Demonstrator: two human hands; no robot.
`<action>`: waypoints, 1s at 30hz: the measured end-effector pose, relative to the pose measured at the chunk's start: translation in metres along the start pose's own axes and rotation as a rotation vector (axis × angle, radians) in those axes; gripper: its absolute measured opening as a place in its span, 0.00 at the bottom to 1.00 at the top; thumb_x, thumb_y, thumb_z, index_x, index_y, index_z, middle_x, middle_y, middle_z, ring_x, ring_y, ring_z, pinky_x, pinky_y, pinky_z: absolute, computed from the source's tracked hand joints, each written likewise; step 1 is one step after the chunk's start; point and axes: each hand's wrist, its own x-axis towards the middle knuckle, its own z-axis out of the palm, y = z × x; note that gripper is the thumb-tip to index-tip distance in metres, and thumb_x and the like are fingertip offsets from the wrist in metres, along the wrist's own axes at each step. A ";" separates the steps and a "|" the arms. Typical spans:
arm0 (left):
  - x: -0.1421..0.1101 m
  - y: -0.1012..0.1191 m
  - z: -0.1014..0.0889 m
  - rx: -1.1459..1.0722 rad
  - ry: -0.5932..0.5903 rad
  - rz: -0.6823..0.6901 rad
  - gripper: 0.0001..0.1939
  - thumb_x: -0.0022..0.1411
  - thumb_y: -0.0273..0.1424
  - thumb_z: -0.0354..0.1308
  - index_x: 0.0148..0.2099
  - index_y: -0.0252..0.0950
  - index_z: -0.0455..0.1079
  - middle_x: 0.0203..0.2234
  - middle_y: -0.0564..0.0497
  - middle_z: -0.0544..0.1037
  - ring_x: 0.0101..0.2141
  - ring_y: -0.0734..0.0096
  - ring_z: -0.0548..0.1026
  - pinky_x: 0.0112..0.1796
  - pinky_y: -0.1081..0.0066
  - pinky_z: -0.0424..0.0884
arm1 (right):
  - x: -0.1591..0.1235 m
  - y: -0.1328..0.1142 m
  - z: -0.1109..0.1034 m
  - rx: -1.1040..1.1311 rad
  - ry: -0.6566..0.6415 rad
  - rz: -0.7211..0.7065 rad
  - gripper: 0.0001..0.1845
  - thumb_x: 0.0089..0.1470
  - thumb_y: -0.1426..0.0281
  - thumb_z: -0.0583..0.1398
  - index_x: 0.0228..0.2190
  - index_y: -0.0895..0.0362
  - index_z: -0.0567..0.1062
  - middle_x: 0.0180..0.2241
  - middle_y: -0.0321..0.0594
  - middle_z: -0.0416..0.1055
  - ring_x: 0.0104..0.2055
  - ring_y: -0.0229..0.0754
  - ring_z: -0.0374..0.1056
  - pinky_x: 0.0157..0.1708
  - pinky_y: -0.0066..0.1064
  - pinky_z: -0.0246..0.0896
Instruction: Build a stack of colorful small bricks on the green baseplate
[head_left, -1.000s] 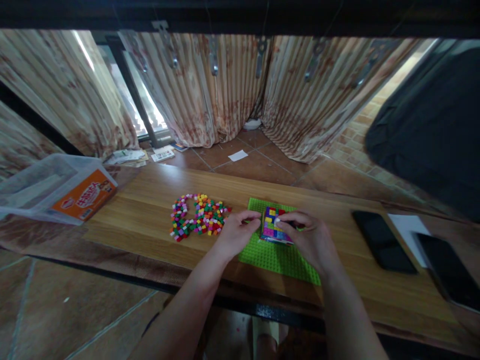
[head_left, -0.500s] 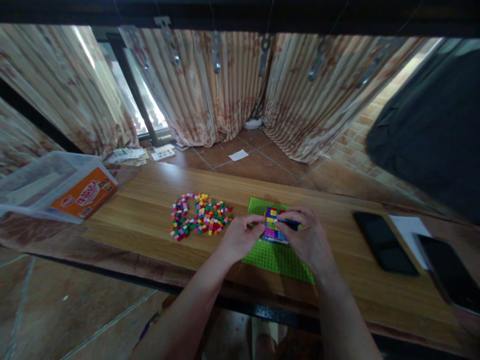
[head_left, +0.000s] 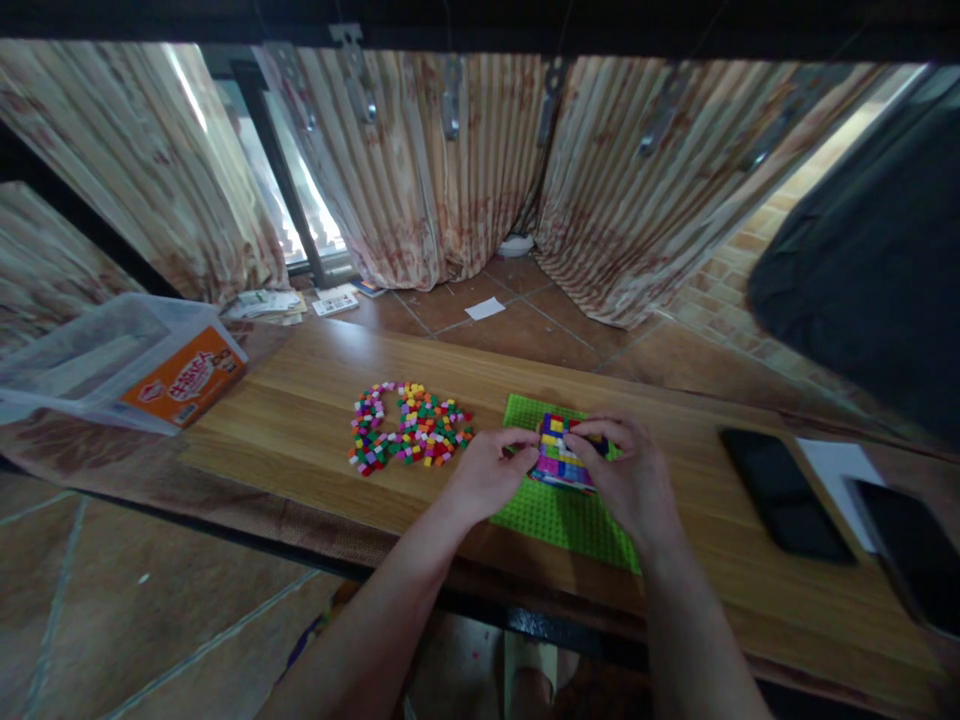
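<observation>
A block of multicoloured toy bricks (head_left: 556, 462) stands on a green studded baseplate (head_left: 570, 525). My left hand (head_left: 491, 472) is at the block's left side, thumb and forefinger closed against its edge. Over the block's right part, my right hand (head_left: 626, 470) has thumb and forefinger pressed together at the top surface. Whatever is between those fingertips is too small to make out. The right hand hides the block's far right corner. To the left of my left hand, many small loose bricks (head_left: 424, 430) lie spread in a pile.
The wooden board (head_left: 300, 400) carries all this. A clear plastic box (head_left: 161, 320) with an orange label stands at the left. On the right lie a black phone (head_left: 784, 492), white paper (head_left: 832, 470) and another dark phone (head_left: 907, 540). Curtains (head_left: 480, 180) hang behind.
The view has shifted slightly, so everything sits a little further right. My right fingertips have come down onto the block's top. My left hand stays at its left edge.
</observation>
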 end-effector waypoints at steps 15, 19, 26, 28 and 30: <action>-0.003 0.001 0.001 0.009 -0.004 0.027 0.16 0.61 0.34 0.56 0.48 0.38 0.80 0.35 0.50 0.82 0.33 0.68 0.75 0.36 0.70 0.69 | 0.005 0.008 0.009 0.095 0.011 0.171 0.18 0.43 0.50 0.68 0.27 0.52 0.81 0.37 0.42 0.76 0.40 0.48 0.70 0.47 0.46 0.63; -0.004 0.002 0.001 0.013 -0.016 0.027 0.15 0.61 0.33 0.57 0.47 0.39 0.80 0.35 0.50 0.82 0.32 0.69 0.74 0.35 0.70 0.69 | 0.006 0.009 0.008 0.122 -0.037 0.178 0.19 0.43 0.50 0.68 0.28 0.53 0.81 0.35 0.41 0.77 0.39 0.47 0.71 0.44 0.43 0.65; -0.004 0.004 0.000 0.031 -0.018 0.039 0.16 0.61 0.33 0.56 0.48 0.37 0.80 0.34 0.50 0.82 0.31 0.69 0.73 0.34 0.70 0.68 | 0.007 0.003 0.007 0.100 -0.050 0.195 0.18 0.44 0.51 0.67 0.28 0.53 0.81 0.34 0.40 0.77 0.37 0.46 0.71 0.42 0.41 0.64; -0.003 0.003 0.000 0.047 -0.019 0.038 0.16 0.61 0.33 0.56 0.49 0.38 0.80 0.35 0.50 0.82 0.31 0.69 0.74 0.34 0.70 0.68 | 0.007 0.003 0.007 0.086 -0.050 0.176 0.18 0.45 0.51 0.67 0.27 0.53 0.81 0.33 0.40 0.77 0.37 0.46 0.71 0.42 0.41 0.65; -0.004 0.002 -0.002 0.075 -0.011 0.022 0.17 0.61 0.33 0.56 0.49 0.38 0.80 0.35 0.51 0.82 0.31 0.69 0.74 0.34 0.70 0.69 | 0.006 0.006 0.008 0.087 -0.055 0.168 0.19 0.45 0.50 0.67 0.28 0.53 0.81 0.33 0.40 0.78 0.37 0.46 0.71 0.42 0.41 0.65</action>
